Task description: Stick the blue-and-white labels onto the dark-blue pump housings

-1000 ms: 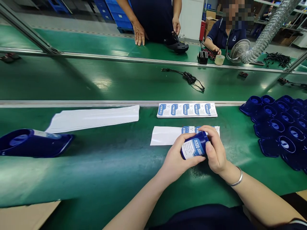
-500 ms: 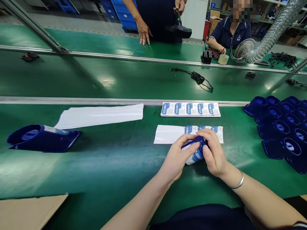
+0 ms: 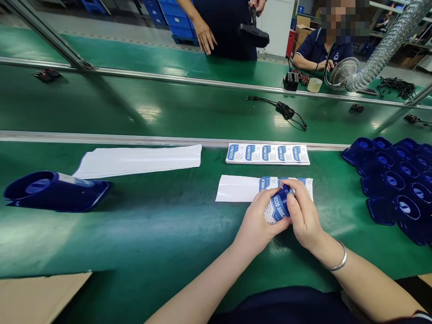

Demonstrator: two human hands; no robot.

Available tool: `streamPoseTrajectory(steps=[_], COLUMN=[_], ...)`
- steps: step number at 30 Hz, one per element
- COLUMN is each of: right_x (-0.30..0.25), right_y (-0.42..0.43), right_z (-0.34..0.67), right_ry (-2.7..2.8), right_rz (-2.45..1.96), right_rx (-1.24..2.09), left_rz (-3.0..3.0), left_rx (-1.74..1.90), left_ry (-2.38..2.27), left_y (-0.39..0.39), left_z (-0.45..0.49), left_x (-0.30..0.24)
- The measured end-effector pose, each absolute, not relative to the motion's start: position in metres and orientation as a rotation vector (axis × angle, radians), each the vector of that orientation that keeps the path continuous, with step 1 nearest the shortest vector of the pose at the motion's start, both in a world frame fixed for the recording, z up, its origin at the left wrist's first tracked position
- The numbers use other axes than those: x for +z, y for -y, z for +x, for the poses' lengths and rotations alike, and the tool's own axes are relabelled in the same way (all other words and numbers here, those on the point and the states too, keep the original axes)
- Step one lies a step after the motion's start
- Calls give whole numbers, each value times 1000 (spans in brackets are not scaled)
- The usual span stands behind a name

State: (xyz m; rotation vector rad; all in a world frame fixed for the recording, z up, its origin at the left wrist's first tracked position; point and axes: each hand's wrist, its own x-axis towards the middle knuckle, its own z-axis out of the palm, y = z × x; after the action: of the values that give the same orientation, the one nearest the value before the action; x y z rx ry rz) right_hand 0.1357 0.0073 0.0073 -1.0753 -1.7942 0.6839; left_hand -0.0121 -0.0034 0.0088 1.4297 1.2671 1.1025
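Between my two hands is a dark blue plastic housing (image 3: pixel 285 194) with a white and blue label (image 3: pixel 276 209) on its curved side. My left hand (image 3: pixel 258 220) wraps around it from the left, fingers closed on it. My right hand (image 3: pixel 305 218) grips its right end, thumb and fingers pressed to the plastic. Just behind them lies a partly used label sheet (image 3: pixel 238 188), its left part bare white backing; my fingers hide some of its labels. Farther back is a stack of full label sheets (image 3: pixel 268 154).
A labelled blue housing (image 3: pixel 57 191) lies at the left, near white backing sheets (image 3: pixel 141 161). Several blue housings (image 3: pixel 391 180) stand grouped at the right. A coiled black cable (image 3: pixel 285 110) rests on the belt beyond the rail. Two co-workers are across the line. Cardboard (image 3: pixel 40 297) is at lower left.
The housing has been turned in my hands, so more of its label faces up. My left thumb has moved from on top of the label to below it. The cable beyond has shifted slightly right.
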Motion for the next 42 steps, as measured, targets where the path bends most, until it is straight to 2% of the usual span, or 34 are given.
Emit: streamPoseTrajectory(steps=[10,21,32,37,42], right_x=[9,2,7,-4,-9], right_y=[-18,-27,-37,-40,-26], right_z=[145,144,155,155,143], right_ry=[1782,1655,1472,1313,1108], right_rz=[-1193,-1241,-1274,-1229,-1187], right_rx=[927,1028,1138,1214,1475], left_rz=[891,744,986,1178,1419], left_rx=[867,804,772,750,1050], left_ry=[-1068,-1060,-866,-977,-1175], left_y=[2,0,2,4,11], left_z=[-16,-18,-27,-28,-26], left_x=[17,17,14,9,-1])
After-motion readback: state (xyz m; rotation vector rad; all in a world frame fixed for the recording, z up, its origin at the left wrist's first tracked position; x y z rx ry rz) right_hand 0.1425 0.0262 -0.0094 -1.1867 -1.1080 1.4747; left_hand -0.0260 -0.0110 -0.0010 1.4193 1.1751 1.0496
